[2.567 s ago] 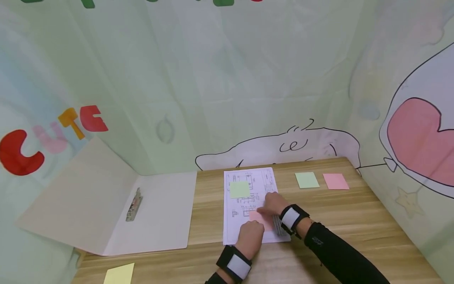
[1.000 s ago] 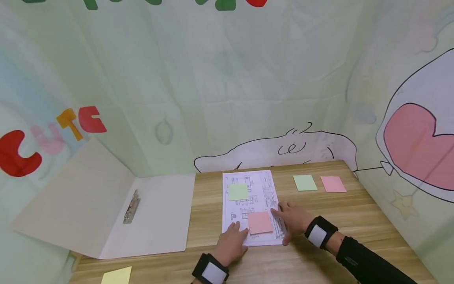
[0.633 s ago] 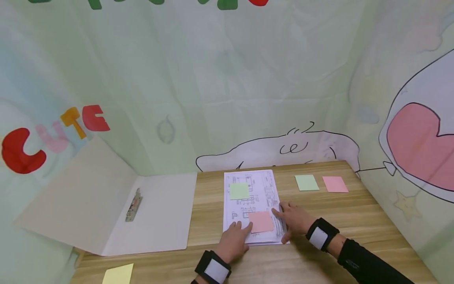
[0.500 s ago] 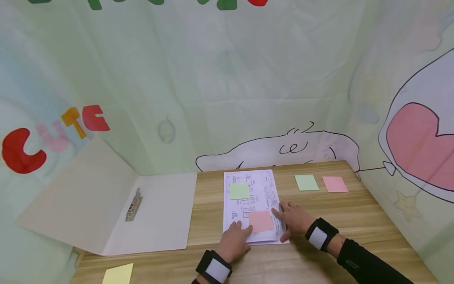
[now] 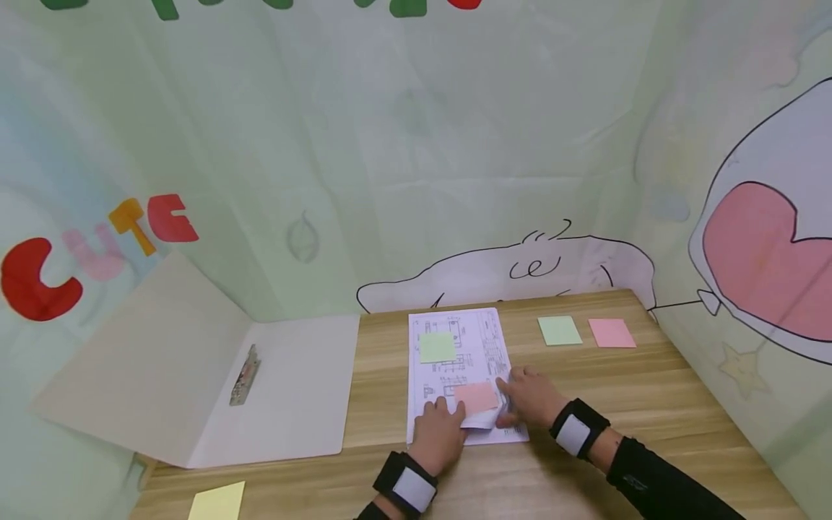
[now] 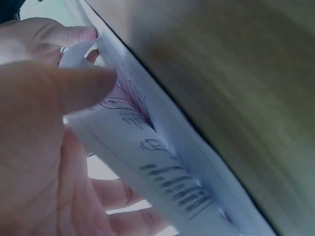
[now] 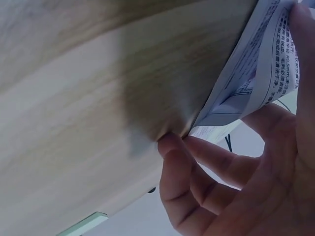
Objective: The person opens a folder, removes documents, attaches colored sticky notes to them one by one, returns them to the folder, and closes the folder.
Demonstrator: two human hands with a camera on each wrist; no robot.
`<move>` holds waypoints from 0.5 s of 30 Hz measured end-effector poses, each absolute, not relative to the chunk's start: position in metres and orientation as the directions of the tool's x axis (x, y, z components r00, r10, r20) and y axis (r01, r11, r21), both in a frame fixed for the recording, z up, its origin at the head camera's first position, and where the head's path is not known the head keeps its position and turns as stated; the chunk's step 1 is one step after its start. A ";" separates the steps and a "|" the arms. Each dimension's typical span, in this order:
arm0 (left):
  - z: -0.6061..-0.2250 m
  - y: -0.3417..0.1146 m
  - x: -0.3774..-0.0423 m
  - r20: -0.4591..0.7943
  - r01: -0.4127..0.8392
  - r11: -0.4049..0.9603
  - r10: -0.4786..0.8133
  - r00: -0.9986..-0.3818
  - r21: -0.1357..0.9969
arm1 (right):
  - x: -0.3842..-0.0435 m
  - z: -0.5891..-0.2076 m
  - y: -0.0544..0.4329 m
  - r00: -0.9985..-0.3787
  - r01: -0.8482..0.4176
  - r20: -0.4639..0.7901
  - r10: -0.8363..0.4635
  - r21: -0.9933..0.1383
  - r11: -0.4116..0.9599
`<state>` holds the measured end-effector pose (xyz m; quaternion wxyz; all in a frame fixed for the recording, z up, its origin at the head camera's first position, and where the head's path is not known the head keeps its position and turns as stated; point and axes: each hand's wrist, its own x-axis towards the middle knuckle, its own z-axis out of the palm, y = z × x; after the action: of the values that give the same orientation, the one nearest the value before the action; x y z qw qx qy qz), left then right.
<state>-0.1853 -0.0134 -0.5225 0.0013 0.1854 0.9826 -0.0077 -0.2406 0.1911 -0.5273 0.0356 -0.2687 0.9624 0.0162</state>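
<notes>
A stack of printed drawing sheets lies on the table in the head view. Its top sheet of paper (image 5: 455,372) carries a green sticky note (image 5: 438,347) and a pink sticky note (image 5: 477,398). The near edge of that sheet curls up, baring another sheet (image 5: 484,437) beneath. My left hand (image 5: 437,439) pinches the raised edge near its left corner, thumb (image 6: 88,88) on the underside and fingers behind. At the right edge, my right hand (image 5: 533,399) holds the curled sheet between thumb and fingers, its fingertips (image 7: 172,143) close over the wood.
An open off-white folder (image 5: 305,426) stands at the left, with a slim metal clip (image 5: 244,375) by its fold. Loose sticky notes, one green (image 5: 560,330) and one pink (image 5: 612,333), lie back right. A yellow note (image 5: 217,502) sits front left.
Both hands have left the pink note, which now lies uncovered on the sheet. The near edge of the top sheet has come up and curled away from the sheet below.
</notes>
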 end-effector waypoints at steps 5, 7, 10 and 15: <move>-0.525 -0.013 -0.189 0.032 0.370 0.927 0.373 -0.927 -0.065 | -0.241 -0.526 0.193 -0.860 -0.497 -0.093 -0.501 -0.064 0.865; -0.526 -0.015 -0.191 0.040 0.372 0.927 0.374 -0.927 -0.050 | -0.240 -0.526 0.195 -0.863 -0.488 -0.087 -0.497 -0.106 0.866; -0.526 -0.018 -0.194 0.037 0.372 0.928 0.372 -0.927 -0.009 | -0.239 -0.522 0.196 -0.868 -0.466 -0.095 -0.487 -0.180 0.866; -0.520 -0.028 -0.197 0.012 0.376 0.915 0.379 -0.925 0.143 | -0.238 -0.518 0.198 -0.880 -0.411 -0.126 -0.458 -0.279 0.868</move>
<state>-0.1974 -0.0275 -0.5203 0.0082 0.1928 0.9786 0.0715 -0.2382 0.1983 -0.5179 0.0944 -0.2259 0.9618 -0.1228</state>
